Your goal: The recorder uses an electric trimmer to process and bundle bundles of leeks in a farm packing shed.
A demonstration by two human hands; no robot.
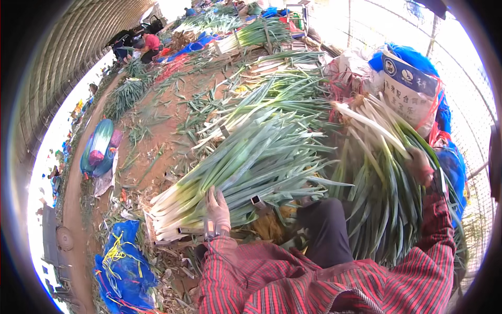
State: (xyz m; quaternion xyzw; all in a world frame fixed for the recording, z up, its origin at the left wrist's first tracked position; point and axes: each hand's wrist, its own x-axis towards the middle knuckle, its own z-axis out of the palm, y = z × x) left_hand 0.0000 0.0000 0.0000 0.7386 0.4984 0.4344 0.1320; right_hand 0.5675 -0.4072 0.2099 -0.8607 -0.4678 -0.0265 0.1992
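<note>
A large bundle of long green onions [246, 157] lies in front of me, white ends to the lower left and green leaves fanned to the upper right. My left hand [217, 212], in a pale glove, rests on its near side just above the white stems, fingers stretched out. On my right, a second heap of green onions [376, 178] has its white ends up and its leaves hanging down. My right hand [420, 166], gloved, is closed round a green onion [374, 128] at this heap's right side. Its fingertips are partly hidden.
Square metal tube ends [255, 200] poke out by the bundle. A blue net bag [125, 267] lies at the lower left. Wrapped bundles [99, 146] sit on the soil farther left. A printed white sack [408, 89] stands at the right. Another person [150, 44] crouches far off.
</note>
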